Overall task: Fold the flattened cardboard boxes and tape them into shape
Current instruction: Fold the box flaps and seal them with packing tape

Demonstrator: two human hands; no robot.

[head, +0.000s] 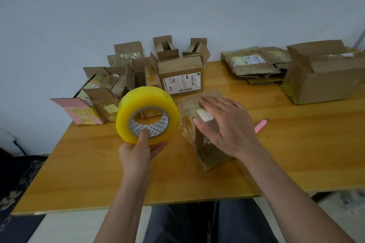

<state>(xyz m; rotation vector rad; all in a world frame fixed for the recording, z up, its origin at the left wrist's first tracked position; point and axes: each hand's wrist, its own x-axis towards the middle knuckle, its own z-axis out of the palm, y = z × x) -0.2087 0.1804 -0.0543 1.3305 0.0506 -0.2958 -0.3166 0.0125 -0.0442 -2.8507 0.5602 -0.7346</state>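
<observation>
A small brown cardboard box [199,144] stands on the wooden table [138,173] in front of me, with clear tape across its top. My right hand [227,124] lies flat on that top, fingers straight and pressing down. Left of the box, my left hand [138,152] holds a thick yellow tape roll [146,102] upright above the table, thumb inside the core and fingers under the rim. A strip of tape seems to run from the roll to the box.
Several folded boxes [179,77] with raised flaps stand at the back left, one of them pink [79,110]. Flattened boxes [254,65] are stacked at the back right beside a large open box [324,79]. A pink utility knife [260,125] lies right of my hand.
</observation>
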